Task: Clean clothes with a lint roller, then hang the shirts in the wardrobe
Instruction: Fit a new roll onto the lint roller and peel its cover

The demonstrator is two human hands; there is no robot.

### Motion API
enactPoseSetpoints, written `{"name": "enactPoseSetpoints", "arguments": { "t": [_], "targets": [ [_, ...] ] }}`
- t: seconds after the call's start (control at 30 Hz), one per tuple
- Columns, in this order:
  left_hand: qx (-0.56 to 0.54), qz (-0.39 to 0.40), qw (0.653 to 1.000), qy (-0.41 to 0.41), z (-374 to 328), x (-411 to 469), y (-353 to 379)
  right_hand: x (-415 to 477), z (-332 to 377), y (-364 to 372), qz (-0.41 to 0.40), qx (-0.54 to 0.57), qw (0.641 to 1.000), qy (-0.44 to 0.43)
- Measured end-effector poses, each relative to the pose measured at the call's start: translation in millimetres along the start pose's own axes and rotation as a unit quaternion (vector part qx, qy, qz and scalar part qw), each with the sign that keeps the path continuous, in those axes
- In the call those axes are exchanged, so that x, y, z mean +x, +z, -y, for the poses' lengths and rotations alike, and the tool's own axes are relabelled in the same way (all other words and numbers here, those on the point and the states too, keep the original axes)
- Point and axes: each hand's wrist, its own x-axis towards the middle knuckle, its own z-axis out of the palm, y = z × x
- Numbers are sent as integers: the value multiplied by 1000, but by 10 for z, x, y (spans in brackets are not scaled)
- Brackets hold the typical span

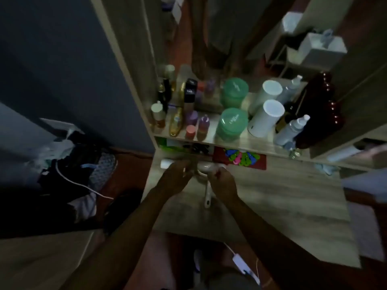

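White lint roller (208, 195) at far edge of dim wood-grain desk (282, 206): left hand (178, 174) is curling its grip round the roll; right hand (223, 182) is pinching the neck.

No legible text on any item

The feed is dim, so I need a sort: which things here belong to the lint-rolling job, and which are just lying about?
Job: lint roller, left hand and right hand gripping it.
Lying about: green jar, white canister, spray bottle, purple bottle, white cable.
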Motion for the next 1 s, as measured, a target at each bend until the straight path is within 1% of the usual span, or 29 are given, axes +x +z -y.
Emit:
{"name": "enactPoseSetpoints", "arguments": {
  "t": [0.07,0.13,0.2,0.3,0.4,0.43,0.5,0.57,0.6,0.67,0.73,0.8,0.9,1.0],
  "targets": [
    [16,26,999,33,-25,166,142,62,-149,43,-18,9,997,80],
    [35,58,998,11,-77,316,270,33,-301,123,-4,45,988,151],
    [35,78,996,-16,-106,445,381,18,-422,185,3,68,978,196],
    [57,93,994,-24,-99,575,508,95,-539,252,22,65,971,228],
    [93,102,990,31,-9,601,621,177,-536,297,24,130,957,258],
    [97,107,989,37,19,600,642,212,-526,289,19,164,951,263],
    [96,119,988,20,60,603,662,277,-497,266,24,214,937,274],
    [95,129,987,-7,101,587,661,333,-507,231,45,204,935,286],
    [88,133,987,-19,117,560,651,343,-488,203,41,196,936,288],
    [74,135,988,-24,157,493,616,391,-514,169,48,155,954,251],
    [63,124,990,-13,168,422,572,418,-439,144,64,171,955,233],
    [7,106,994,-12,123,333,518,433,-384,108,76,159,964,200],
    [-96,75,992,-40,4,205,407,421,-241,52,149,86,977,127],
    [-151,42,985,-68,-57,112,279,413,-75,40,177,49,982,52]
  ]
}}
